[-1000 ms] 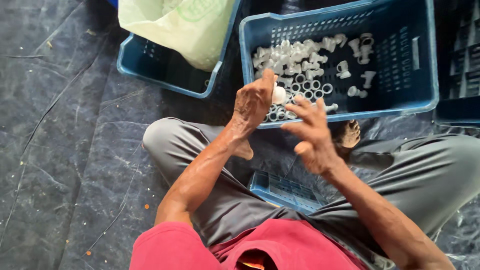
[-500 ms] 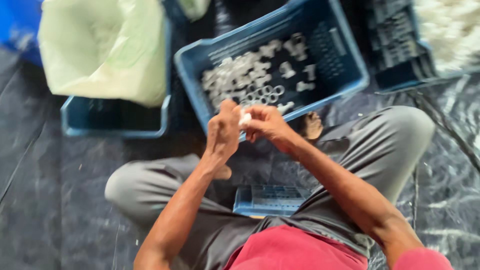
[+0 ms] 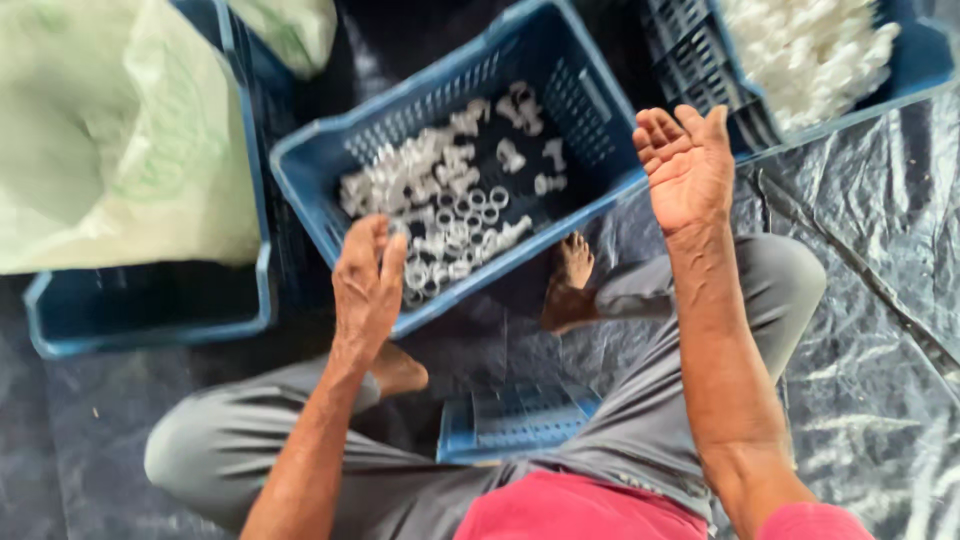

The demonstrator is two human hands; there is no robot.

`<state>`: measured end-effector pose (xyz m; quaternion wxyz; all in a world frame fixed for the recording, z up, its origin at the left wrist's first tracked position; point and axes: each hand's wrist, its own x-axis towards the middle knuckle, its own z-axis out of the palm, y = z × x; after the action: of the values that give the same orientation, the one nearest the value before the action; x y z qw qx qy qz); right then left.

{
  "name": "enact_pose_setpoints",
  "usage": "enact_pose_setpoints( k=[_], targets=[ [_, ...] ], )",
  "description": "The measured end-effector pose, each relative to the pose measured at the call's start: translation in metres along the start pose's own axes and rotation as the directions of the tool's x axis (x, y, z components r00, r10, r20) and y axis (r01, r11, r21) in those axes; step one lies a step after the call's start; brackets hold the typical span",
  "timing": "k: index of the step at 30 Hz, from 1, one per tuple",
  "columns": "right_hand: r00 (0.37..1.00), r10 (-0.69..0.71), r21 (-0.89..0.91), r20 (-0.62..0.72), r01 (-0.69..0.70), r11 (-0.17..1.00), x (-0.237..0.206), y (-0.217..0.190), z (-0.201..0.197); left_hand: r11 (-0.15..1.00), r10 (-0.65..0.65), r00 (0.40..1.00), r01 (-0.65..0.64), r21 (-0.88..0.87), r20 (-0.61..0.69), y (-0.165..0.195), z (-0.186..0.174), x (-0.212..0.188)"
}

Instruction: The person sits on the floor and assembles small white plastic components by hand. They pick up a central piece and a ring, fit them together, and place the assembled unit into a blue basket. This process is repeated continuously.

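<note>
Head view: hands have parted, left hand (image 3: 367,285) fingers curled over the blue crate (image 3: 300,170), right hand (image 3: 688,165) spread empty.

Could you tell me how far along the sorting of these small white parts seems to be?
Done: many white parts already lie in the middle blue crate. In hand: the left hand is at that crate's near rim; the right hand is raised, open and empty. Left: the far crate holds a white heap.
</note>
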<state>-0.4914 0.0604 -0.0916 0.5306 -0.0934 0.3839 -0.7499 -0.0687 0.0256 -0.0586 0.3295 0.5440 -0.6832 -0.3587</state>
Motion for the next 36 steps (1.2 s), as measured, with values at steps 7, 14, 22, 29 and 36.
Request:
enact_pose_setpoints(
  k=[7,14,22,29,36],
  targets=[
    [0.995,0.084,-0.665,-0.048,-0.095,0.741,0.017,0.055,0.001,0.994,-0.002,0.994,-0.011,-0.113,-0.114,-0.014,-0.013,0.003],
    [0.829,0.545,-0.905,0.13,0.323,-0.277,0.1,0.184,-0.049,0.988,-0.053,0.989,0.032,-0.152,-0.136,-0.003,-0.054,0.02],
    [0.423,0.895,-0.675,-0.143,0.62,-0.401,0.145,0.299,-0.103,0.969,-0.214,0.966,0.191,-0.154,-0.148,-0.014,-0.088,0.023],
    [0.419,0.876,-0.568,-0.239,0.672,-0.476,0.132,0.308,-0.109,0.971,-0.195,0.974,0.175,-0.163,-0.119,-0.009,-0.086,0.032],
    [0.621,0.778,-0.885,-0.094,0.306,-0.352,0.102,0.211,-0.04,0.985,-0.105,0.987,0.086,-0.149,-0.123,-0.018,-0.061,0.016]
  ],
)
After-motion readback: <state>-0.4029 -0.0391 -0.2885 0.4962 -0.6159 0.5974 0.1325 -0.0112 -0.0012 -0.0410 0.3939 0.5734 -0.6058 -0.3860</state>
